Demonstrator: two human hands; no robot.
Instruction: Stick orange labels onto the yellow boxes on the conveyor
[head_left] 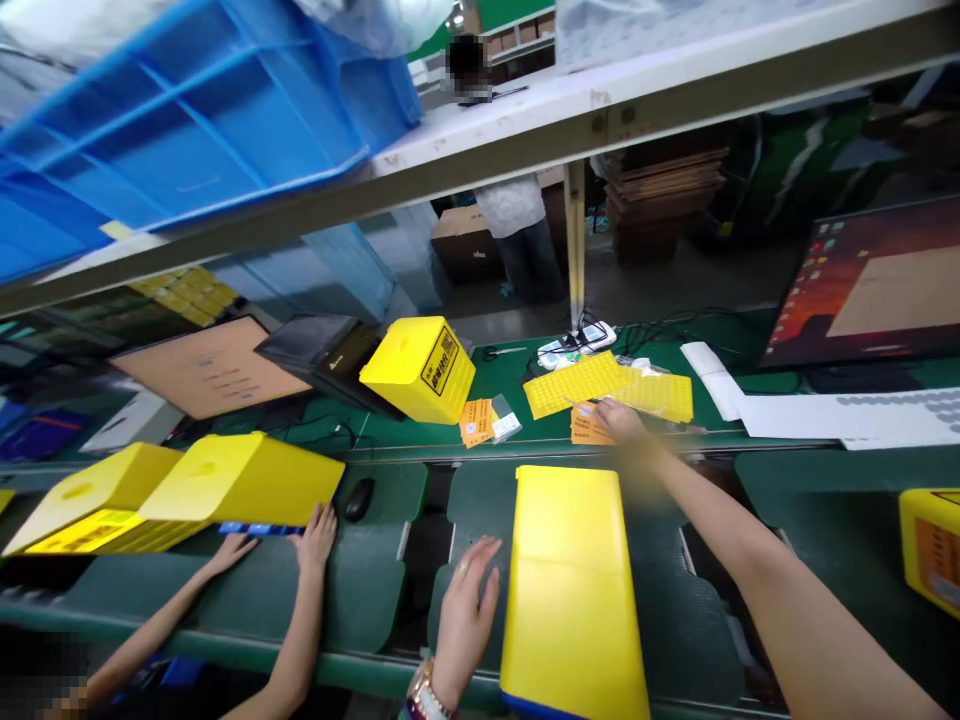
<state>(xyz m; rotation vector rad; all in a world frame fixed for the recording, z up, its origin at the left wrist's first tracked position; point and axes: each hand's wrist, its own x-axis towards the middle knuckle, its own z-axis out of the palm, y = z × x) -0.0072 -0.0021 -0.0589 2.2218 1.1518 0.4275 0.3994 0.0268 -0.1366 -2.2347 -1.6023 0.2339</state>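
Two hands work: the left hand (465, 620) lies wide beside a light, stiff yellow plastic box (570, 590), best gripped along its long sides; the right hand (626, 422) closes narrow over thin orange cards (589, 425).

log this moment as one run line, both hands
left hand: open, beside yellow bin | right hand: at yellow label sheets

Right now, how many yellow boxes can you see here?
5: a left box beside a second left box, a bench box, a centre box, and an edge box cut off at right. Others may be hidden.
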